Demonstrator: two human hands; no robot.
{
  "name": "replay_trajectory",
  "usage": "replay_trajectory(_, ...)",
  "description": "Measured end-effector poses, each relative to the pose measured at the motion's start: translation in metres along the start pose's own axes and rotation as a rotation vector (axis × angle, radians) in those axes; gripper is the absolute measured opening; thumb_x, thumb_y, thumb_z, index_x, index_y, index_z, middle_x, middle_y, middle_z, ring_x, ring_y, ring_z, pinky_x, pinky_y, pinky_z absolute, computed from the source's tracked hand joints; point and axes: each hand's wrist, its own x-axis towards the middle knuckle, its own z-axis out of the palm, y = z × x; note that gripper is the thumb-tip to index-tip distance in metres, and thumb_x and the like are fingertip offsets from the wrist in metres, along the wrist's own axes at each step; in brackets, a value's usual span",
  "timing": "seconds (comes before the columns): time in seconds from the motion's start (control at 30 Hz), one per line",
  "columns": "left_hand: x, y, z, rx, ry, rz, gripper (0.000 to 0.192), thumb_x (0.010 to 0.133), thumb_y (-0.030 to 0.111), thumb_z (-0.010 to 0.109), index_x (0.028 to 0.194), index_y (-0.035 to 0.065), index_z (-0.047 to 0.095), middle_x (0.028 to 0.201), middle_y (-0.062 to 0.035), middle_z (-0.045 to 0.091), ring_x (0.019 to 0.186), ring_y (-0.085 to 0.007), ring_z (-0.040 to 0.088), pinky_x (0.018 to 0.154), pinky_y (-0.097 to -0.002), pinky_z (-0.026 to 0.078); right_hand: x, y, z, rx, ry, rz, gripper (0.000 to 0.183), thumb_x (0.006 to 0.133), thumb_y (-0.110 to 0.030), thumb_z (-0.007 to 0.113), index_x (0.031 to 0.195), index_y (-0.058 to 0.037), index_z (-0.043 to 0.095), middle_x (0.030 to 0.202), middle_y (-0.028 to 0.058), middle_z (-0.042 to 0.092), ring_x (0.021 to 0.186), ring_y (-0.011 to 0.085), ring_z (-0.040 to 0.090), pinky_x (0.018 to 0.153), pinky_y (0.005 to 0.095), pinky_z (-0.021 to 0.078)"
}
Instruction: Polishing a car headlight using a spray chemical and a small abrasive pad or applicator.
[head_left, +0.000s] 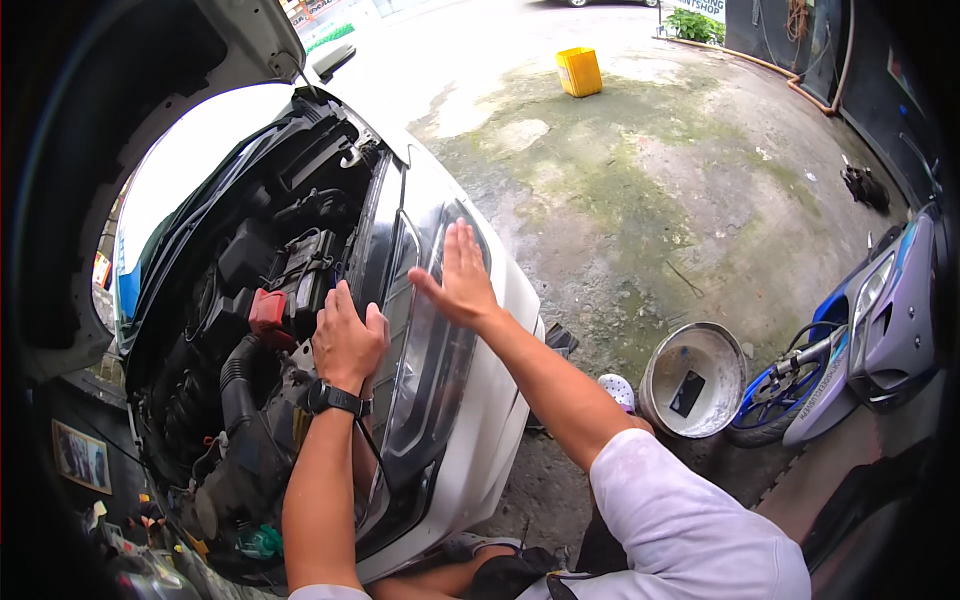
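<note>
My right hand (466, 281) lies flat with fingers apart on or just over the clear headlight (439, 360) of a white car. Whether it touches cannot be told. My left hand (349, 341), with a black watch (337, 399) on the wrist, is at the inner edge of the headlight beside the engine bay; its palm is turned away and partly hidden. I see nothing in either hand. Left of the left hand are a red battery terminal cover (268, 311) and a car battery (309, 266).
The raised hood (150, 67) arches at the upper left. To the right, a white-stained bucket (694, 379) holds a dark flat object, beside a blue and grey motorcycle (885, 322). A yellow container (579, 72) stands farther off on the concrete floor.
</note>
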Motion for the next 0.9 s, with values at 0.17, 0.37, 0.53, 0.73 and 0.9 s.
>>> replay_trajectory(0.17, 0.002, 0.000, 0.001, -0.016, 0.006, 0.013, 0.060, 0.092, 0.032, 0.056, 0.138, -0.0054, 0.047, 0.133, -0.0262, 0.057, 0.112, -0.0434, 0.060, 0.094, -0.0502, 0.051, -0.004, 0.025, -0.003, -0.048, 0.010, -0.036, 0.123, 0.088, -0.084, 0.040, 0.154, 0.0155, 0.009, 0.163, 0.0347, 0.008, 0.155, 0.0433, 0.008, 0.127, 0.0448, 0.0074)
replay_trajectory(0.37, 0.000, -0.003, -0.005, 0.007, -0.027, -0.034, 0.059, 0.093, 0.032, 0.056, 0.138, -0.0050, 0.047, 0.133, -0.0266, 0.057, 0.115, -0.0438, 0.059, 0.097, -0.0497, 0.050, -0.003, 0.005, 0.005, -0.039, -0.031, -0.097, 0.121, 0.089, -0.083, 0.039, 0.154, 0.0154, 0.011, 0.163, 0.0349, 0.010, 0.155, 0.0428, 0.008, 0.126, 0.0471, 0.0090)
replay_trajectory(0.53, 0.003, 0.002, -0.002, -0.005, 0.033, 0.022, 0.060, 0.092, 0.033, 0.056, 0.137, -0.0055, 0.047, 0.133, -0.0261, 0.057, 0.111, -0.0437, 0.060, 0.093, -0.0504, 0.051, 0.047, 0.007, -0.018, -0.033, 0.004, 0.083, 0.122, 0.089, -0.083, 0.038, 0.154, 0.0162, 0.010, 0.163, 0.0347, 0.011, 0.155, 0.0408, 0.009, 0.127, 0.0441, 0.0077)
replay_trajectory(0.73, 0.004, 0.006, 0.000, -0.019, -0.027, -0.006, 0.060, 0.092, 0.033, 0.056, 0.138, -0.0053, 0.047, 0.134, -0.0260, 0.057, 0.113, -0.0435, 0.060, 0.094, -0.0501, 0.051, 0.033, 0.016, -0.012, -0.077, 0.007, -0.065, 0.125, 0.087, -0.086, 0.040, 0.153, 0.0165, 0.014, 0.162, 0.0352, 0.013, 0.155, 0.0422, 0.010, 0.126, 0.0462, 0.0102)
replay_trajectory(0.9, 0.000, -0.005, -0.003, 0.009, -0.015, -0.026, 0.060, 0.093, 0.033, 0.056, 0.139, -0.0051, 0.047, 0.135, -0.0262, 0.056, 0.114, -0.0432, 0.060, 0.095, -0.0496, 0.051, 0.031, -0.012, 0.006, -0.157, -0.022, -0.086, 0.124, 0.087, -0.086, 0.036, 0.154, 0.0160, 0.014, 0.163, 0.0344, 0.013, 0.155, 0.0409, 0.010, 0.127, 0.0442, 0.0097)
